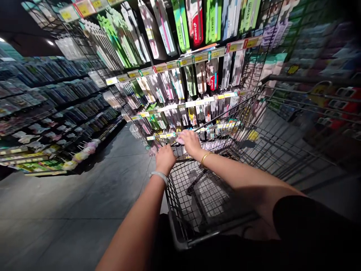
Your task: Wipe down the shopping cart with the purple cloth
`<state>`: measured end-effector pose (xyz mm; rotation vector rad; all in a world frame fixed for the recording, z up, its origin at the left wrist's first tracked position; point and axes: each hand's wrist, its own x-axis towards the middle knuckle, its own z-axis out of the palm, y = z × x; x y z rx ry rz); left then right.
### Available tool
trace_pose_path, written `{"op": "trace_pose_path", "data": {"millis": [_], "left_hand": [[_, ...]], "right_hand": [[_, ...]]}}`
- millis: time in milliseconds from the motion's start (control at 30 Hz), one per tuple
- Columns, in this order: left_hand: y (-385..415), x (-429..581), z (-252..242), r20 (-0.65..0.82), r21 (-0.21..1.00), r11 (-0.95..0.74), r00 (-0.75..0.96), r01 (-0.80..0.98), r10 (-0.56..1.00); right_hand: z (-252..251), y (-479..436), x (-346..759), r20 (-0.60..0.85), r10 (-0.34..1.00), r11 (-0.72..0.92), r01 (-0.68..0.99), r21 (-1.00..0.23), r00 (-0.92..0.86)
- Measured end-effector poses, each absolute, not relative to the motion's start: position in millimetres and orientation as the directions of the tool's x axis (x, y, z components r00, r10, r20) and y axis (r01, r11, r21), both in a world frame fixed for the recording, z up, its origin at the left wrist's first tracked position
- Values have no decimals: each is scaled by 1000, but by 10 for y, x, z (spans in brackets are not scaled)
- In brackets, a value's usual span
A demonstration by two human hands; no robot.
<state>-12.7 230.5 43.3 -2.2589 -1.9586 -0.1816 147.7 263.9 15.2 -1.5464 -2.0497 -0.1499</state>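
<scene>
"Grip first. How is each one set?"

"The left hand (165,159), above a pale bracelet (159,174), is folded round the rim of the cart (180,245), knuckles up and fingers gathered together. Its palm side is hidden."

"And the other?"

"The right hand (191,145), with a gold bangle (205,158) at its wrist, is just beside it at two o'clock. Its fingers are bent, back of the hand upward, by the same end of the cart. Something pale pink (181,139) shows at the fingertips; whether it is pinched or merely touched, I cannot tell."

"Where does the cart lie from there?"

"Right under the left fingers at that rim. From both hands, the wire basket (203,203) opens at five o'clock, and its rounded near corner sits at six. Wire mesh (293,150) spreads away toward three."

"Other edges?"

"At twelve, a display rack stands beyond the hands, hung with long narrow packs (180,26). At nine to ten, well apart, is darker shelving (46,173)."

"And room to move?"

"Grey floor (98,195) runs from seven o'clock to nine, beside the cart, and narrows at ten between shelving and rack."
</scene>
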Motion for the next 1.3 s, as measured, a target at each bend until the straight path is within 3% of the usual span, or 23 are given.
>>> {"op": "trace_pose_path", "data": {"millis": [100, 167, 300, 467, 633, 700, 867, 933, 1033, 1100, 1233, 1300], "left_hand": [[2305, -147, 426, 200, -24, -168, 169, 986, 965], [2305, -164, 425, 190, -21, -167, 168, 986, 967], [2316, -174, 417, 168, -44, -156, 162, 987, 973], [2351, -130, 377, 190, -46, -153, 159, 987, 969], [2353, -127, 376, 187, -45, -146, 152, 988, 971], [2359, -138, 379, 181, -40, -147, 152, 988, 972], [2380, -147, 385, 169, -50, -143, 150, 988, 974], [2374, -144, 398, 170, -52, -144, 151, 988, 974], [2364, -143, 418, 169, -52, -154, 160, 987, 972], [2364, -149, 424, 166, -53, -158, 165, 986, 972], [2386, -174, 414, 164, -54, -156, 162, 986, 973], [2395, -185, 410, 165, -59, -159, 167, 986, 972]], "right_hand": [[-77, 2525, 1242, 489, 739, 563, 824, -71, -463], [-175, 2507, 1368, 437, 696, 643, 765, -26, -570], [-176, 2595, 1822, 404, 735, 606, 795, -31, -544], [-183, 2729, 1795, 540, 626, 598, 791, 132, -563], [-181, 2773, 1726, 327, 537, 702, 627, 338, -778], [-19, 2847, 1806, 310, 510, 713, 596, 370, -802], [278, 2997, 1998, 525, 654, 517, 828, 216, -545], [168, 2928, 2054, 486, 698, 503, 843, 189, -526], [-73, 2782, 2166, 301, 724, 585, 784, 207, -620], [-98, 2752, 2265, 281, 750, 572, 800, 178, -599], [248, 2915, 2430, 527, 769, 410, 911, 30, -363], [397, 3007, 2472, 574, 771, 353, 935, -23, -277]]}}
